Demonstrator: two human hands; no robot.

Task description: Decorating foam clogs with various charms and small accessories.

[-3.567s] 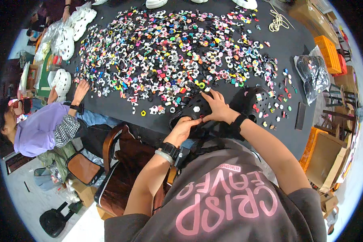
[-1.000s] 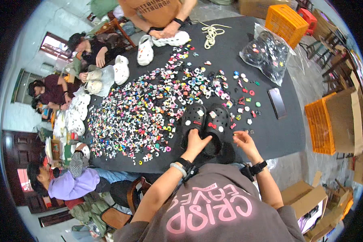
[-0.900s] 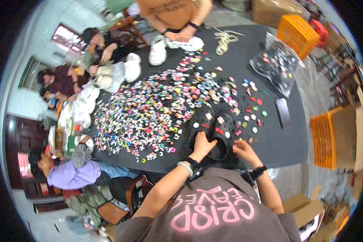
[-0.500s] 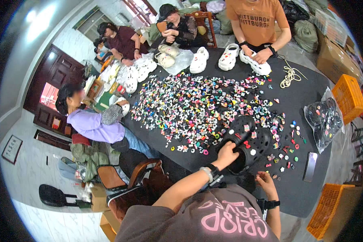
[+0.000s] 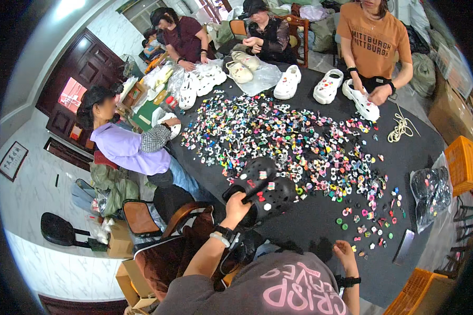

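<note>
A pair of black clogs (image 5: pixel 278 202) hangs over the near left edge of the table, tilted. My left hand (image 5: pixel 237 209) is closed on them at the heel side. Small charms in red, white and striped colours sit on the clogs' uppers. My right hand (image 5: pixel 345 254) stays low near the table's front edge, its fingers loosely apart and holding nothing. Closest to it lie several loose charms (image 5: pixel 372 244). A wide spread of colourful shoe charms (image 5: pixel 289 136) covers the middle of the black table.
White clogs (image 5: pixel 287 82) stand along the far side. A co-worker in an orange shirt (image 5: pixel 374 39) handles another white clog (image 5: pixel 360 101). A person in purple (image 5: pixel 129 149) sits at left. A phone (image 5: pixel 403 247), a bag of black clogs (image 5: pixel 431 191) and orange crates (image 5: pixel 460 165) are at right.
My left hand has carried the black clogs leftward, away from the loose charms toward the table's left edge. My right hand stays near the front edge. The whole view has shifted.
</note>
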